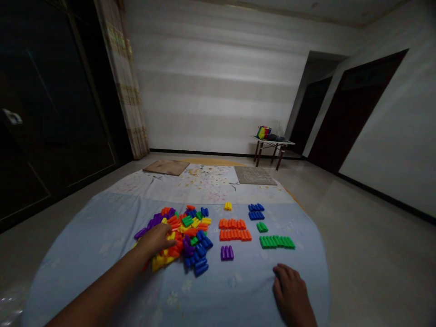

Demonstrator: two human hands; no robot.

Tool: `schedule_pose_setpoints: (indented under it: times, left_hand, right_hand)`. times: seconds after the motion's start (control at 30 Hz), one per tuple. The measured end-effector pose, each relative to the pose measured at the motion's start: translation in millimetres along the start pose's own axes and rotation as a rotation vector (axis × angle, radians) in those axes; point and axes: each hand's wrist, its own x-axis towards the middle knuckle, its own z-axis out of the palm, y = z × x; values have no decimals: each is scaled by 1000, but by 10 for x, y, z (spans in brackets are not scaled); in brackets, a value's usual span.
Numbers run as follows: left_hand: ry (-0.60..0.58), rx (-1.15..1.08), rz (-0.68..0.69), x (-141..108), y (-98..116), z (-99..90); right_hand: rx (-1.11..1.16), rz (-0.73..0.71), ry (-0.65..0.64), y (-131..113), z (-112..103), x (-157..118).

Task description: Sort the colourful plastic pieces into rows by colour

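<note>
My left hand (155,240) is over the left side of a mixed pile of small plastic tube-shaped pieces (187,221). Its thumb and forefinger are apart above yellow and orange pieces, and I make out nothing gripped between them. My right hand (292,290) lies on the blue cloth with nothing in it, fingers loosely bent. Beyond it, pieces stand grouped by colour: green pieces (277,242) in a long row and a shorter one, orange pieces (235,235) in two rows, blue pieces (256,215) in two rows, three purple pieces (227,253) and a few yellow pieces (228,206).
A pale blue and flowered tablecloth (112,236) covers the rounded table. At its far end lie a brown board (166,167) and a greyish patterned mat (255,175). A small side table (272,141) with a colourful bag stands by the wall.
</note>
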Motion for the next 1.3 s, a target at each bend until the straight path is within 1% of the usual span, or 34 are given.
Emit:
schedule_pose_setpoints:
  times: [0.1, 0.17, 0.3, 0.4, 0.47, 0.6, 0.77, 0.83, 1.0, 1.17, 1.3]
  left_hand:
    - [29, -29, -9, -59, 9, 14]
    - [45, -82, -8, -55, -6, 17]
    - [68, -252, -32, 40, -42, 55]
    - [87, -372, -58, 121, -25, 130]
    - [100, -403, -59, 146, 3, 185]
    - [128, -313, -49, 121, 19, 256]
    - [147, -163, 2, 109, -40, 260]
    - [121, -140, 31, 128, -48, 258]
    - [-59, -102, 55, 145, -4, 281]
    - [-94, -90, 118, 118, 64, 289]
    - [-101, -66, 128, 98, 101, 272]
  right_hand:
    - [-6, 1, -7, -4, -5, -2]
    - [-5, -3, -5, -5, -10, -3]
    - [1, -7, -6, -5, -17, 1]
    - [5, -4, -4, -14, -21, 8]
    - [8, -2, -4, -25, -30, 14]
    - [19, 5, 2, -44, -56, 23]
    - [33, 19, 19, -51, -57, 31]
    - [39, 23, 21, -51, -54, 30]
    - [47, 34, 15, -59, -65, 23]
    - [68, 65, -17, -62, -82, 42]
    - [140, 106, -78, 34, -125, 100]
